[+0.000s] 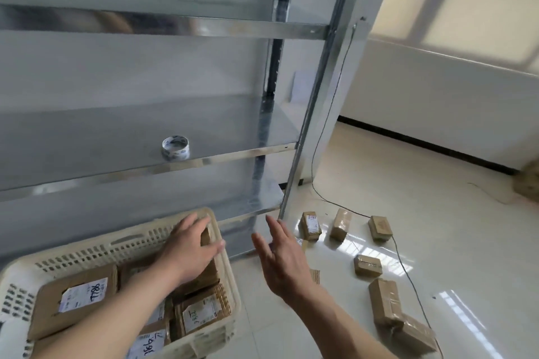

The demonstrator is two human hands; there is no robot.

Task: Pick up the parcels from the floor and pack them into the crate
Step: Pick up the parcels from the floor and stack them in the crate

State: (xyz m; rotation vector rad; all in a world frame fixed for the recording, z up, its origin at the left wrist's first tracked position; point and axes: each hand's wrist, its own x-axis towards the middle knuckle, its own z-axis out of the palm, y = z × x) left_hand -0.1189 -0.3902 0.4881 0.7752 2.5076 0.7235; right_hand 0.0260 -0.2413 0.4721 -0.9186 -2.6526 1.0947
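Left hand: the left hand (191, 248) is down in the far right corner of the crate (137, 237), fingers curled over the top of a brown parcel (206, 234) standing on edge against the wall; its grip is closed on that parcel.
Right hand: the right hand (281, 256) hangs over the floor between crate and loose parcels, fingers straight and spread, holding nothing.
Crate: a cream perforated plastic basket on the floor, already well filled with labelled cardboard parcels (84, 294) lying flat and on edge.
Parcels left: six taped brown parcels lie on the tiled floor to the right, namely a row of three near the shelf leg (311, 226) (340, 224) (379, 228), one nearer (368, 265), and two touching at the lower right (385, 302) (415, 335).
Step in hand: seating the held parcel, as I judge it (the right hand looks set to reach for the next one).
Doing it well: press the parcel upright into the corner so it takes little room, let go only when it stands by itself, then take the nearest of the row of three.
In the way: a thin black cable (408, 268) runs across the floor among the parcels, under or beside the rightmost of the three, and could snag a lifted parcel.
Also around: a metal shelving unit (294, 160) stands behind the crate, its leg just beside the row; a roll of tape (175, 148) sits on one shelf.
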